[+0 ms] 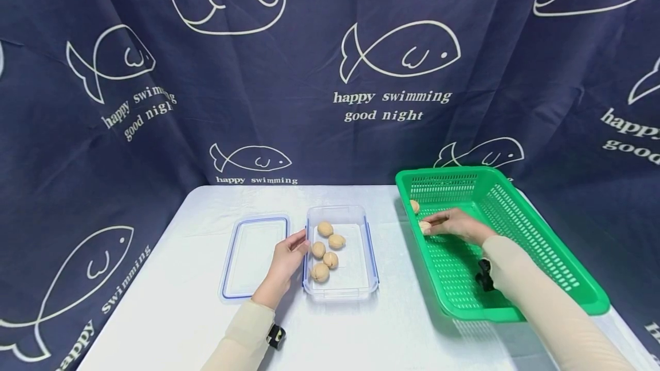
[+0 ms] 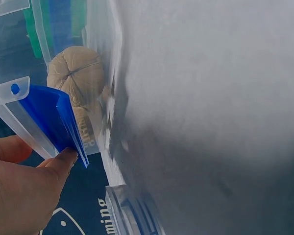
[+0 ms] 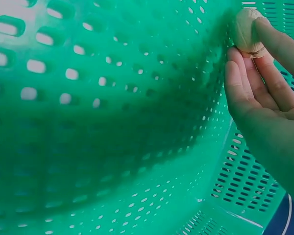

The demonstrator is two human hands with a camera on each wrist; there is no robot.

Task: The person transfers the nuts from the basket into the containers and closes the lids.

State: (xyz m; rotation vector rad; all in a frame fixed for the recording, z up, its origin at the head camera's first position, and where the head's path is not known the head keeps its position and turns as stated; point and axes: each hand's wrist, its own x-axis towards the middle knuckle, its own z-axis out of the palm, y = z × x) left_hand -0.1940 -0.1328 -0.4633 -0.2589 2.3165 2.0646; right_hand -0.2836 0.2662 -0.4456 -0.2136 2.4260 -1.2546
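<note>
My left hand (image 1: 290,256) pinches the left side of a clear plastic food container (image 1: 356,291); in the left wrist view its thumb presses the blue latch (image 2: 51,115). Several walnuts (image 1: 320,272) lie inside the container, mostly along its left half. Over in the green basket (image 1: 546,239), my right hand (image 1: 459,225) holds one walnut (image 3: 247,32) between thumb and fingertips, close to the basket's left wall. Another walnut (image 1: 415,206) sits farther back by that same wall.
A clear lid with a blue seal (image 1: 255,256) lies flat to the left of the container. Both stand on a white-covered table (image 1: 206,216). Behind the table hangs a dark blue cloth (image 1: 309,119) printed with fish.
</note>
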